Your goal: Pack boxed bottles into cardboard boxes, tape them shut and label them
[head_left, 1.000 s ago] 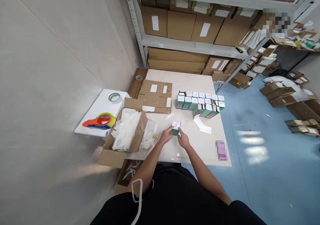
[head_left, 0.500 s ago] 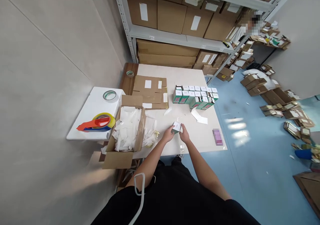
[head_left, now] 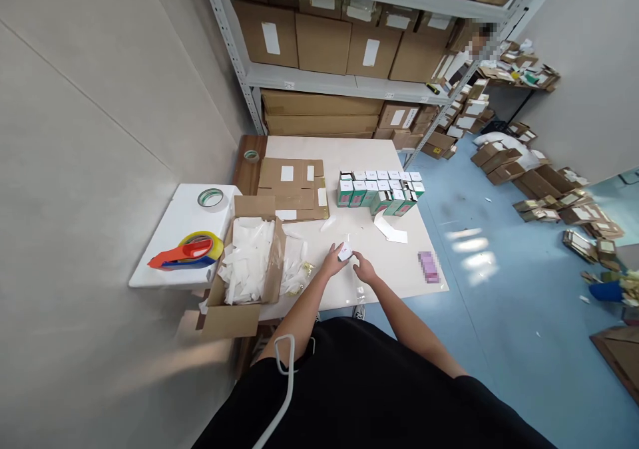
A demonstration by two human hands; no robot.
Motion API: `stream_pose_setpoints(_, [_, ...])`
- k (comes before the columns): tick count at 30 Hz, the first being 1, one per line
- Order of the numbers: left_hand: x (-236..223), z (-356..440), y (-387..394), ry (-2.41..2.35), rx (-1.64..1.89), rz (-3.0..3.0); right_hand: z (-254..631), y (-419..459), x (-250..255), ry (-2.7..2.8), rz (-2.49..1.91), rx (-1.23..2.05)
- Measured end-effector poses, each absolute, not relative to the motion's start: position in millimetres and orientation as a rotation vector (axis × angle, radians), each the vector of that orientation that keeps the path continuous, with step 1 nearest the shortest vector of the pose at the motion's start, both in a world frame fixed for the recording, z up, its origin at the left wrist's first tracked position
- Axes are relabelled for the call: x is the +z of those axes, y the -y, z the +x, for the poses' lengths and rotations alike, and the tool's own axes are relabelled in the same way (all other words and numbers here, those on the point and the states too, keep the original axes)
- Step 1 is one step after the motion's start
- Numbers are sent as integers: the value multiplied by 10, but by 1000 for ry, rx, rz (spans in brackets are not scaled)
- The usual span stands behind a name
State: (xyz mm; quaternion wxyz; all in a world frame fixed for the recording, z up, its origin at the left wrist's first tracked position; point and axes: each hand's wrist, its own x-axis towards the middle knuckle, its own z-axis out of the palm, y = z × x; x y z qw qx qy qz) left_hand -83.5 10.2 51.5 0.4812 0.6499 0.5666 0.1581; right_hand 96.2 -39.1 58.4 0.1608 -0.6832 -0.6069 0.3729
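Box (head_left: 345,251) has turned in my gripping left hand (head_left: 332,262), loosely open right hand (head_left: 365,269) beside it; this turning step likely calls for both.

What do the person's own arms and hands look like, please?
The left hand and right hand are bare, with no gloves or watch that I can make out. A plain, short-sleeved black top is worn. A pale, looped cord or strap shows by the left arm.
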Motion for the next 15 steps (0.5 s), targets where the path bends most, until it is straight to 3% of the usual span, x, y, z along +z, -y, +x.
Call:
stream_pose_setpoints(10, [651, -894, -263, -1398, 203, 1893, 995, 466, 585, 1784, -1839, 1260])
stream_pose_setpoints(15, [638, -929, -442, -1345, 251, 1758, 979, 508, 571, 1739, -1786, 1322])
